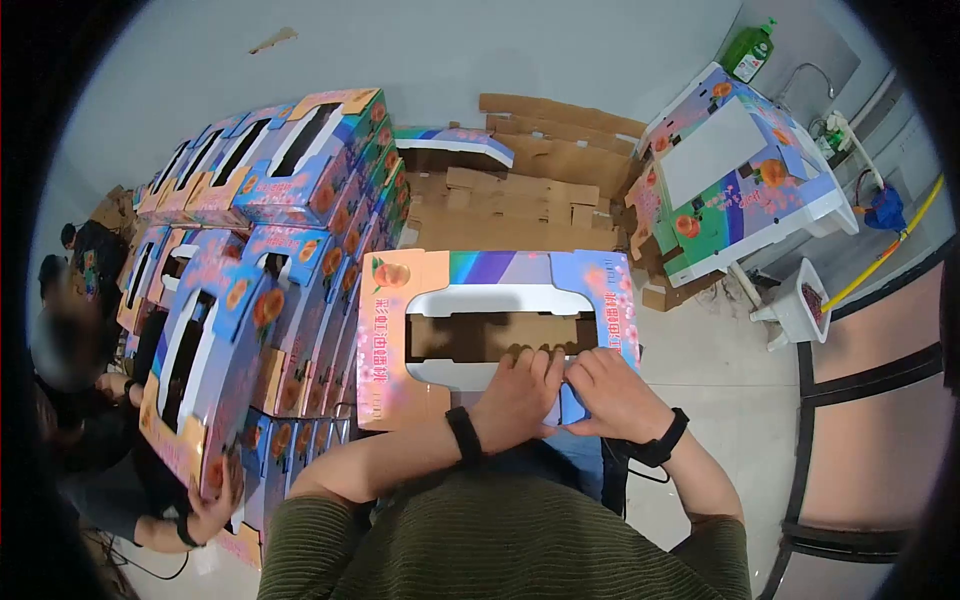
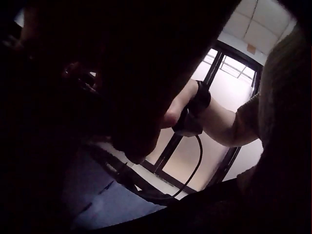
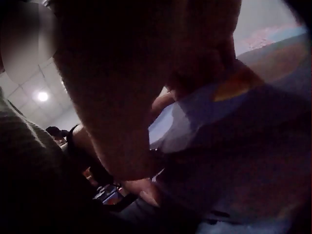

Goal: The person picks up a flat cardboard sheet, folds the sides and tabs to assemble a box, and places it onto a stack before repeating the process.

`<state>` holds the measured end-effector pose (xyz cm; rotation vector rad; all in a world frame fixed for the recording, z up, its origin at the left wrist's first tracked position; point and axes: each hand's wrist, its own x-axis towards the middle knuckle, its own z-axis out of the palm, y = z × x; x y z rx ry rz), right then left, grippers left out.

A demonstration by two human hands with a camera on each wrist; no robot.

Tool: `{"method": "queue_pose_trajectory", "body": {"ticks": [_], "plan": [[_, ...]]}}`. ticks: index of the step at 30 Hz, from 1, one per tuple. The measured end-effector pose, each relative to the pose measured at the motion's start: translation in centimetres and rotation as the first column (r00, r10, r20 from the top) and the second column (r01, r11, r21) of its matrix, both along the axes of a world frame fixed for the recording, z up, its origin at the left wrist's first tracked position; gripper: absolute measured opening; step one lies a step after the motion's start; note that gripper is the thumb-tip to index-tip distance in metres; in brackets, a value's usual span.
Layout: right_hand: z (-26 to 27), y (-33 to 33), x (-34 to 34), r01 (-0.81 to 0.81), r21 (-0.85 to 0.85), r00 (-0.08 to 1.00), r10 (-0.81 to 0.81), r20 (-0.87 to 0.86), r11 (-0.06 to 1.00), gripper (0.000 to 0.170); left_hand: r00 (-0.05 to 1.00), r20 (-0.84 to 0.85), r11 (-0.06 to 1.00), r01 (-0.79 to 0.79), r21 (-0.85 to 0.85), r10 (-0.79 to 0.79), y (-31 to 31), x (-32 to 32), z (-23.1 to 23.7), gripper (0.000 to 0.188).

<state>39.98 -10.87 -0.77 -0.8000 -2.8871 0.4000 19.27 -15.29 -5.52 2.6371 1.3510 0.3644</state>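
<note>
While L hand (image 1: 515, 393) grips near edge of printed carton (image 1: 410, 405), R hand (image 1: 617, 397) grips same edge by blue flap (image 1: 572, 405), carton just R of stacked ctns (image 1: 345, 190).

This is an indoor packing space: peach-printed cartons (image 1: 325, 185) stand in stacks, brown cardboard (image 1: 525, 190) lies beside a plain wall (image 1: 420, 50), and a second person (image 1: 110, 490) handles another carton (image 1: 225, 330). A green pump bottle (image 1: 748, 52) and a tap (image 1: 806, 66) stand at the right, above pale floor tiles (image 1: 720, 430). The dark right wrist view seems to show a panelled ceiling (image 3: 30, 95).
</note>
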Motion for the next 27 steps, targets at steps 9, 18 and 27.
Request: {"method": "queue_pose_trajectory", "body": {"ticks": [9,18,27], "plan": [[1.7,-0.3,1.4,0.025,-0.377,0.994,-0.063,-0.09,0.926,0.053,0.999,0.028,0.998,0.021,-0.058,-0.019,-0.1,-0.7,-0.5,0.111],[3.2,8.5,0.2,0.112,-0.007,0.991,-0.112,-0.079,0.994,0.071,0.991,0.11,0.996,0.079,-0.046,-0.073,5.6,-5.4,1.6,0.088],[-0.3,15.4,-2.6,0.232,-0.009,0.957,-0.227,0.181,0.973,0.073,0.964,0.011,0.935,-0.26,0.24,0.265,10.3,-6.8,-2.6,0.083]]}}
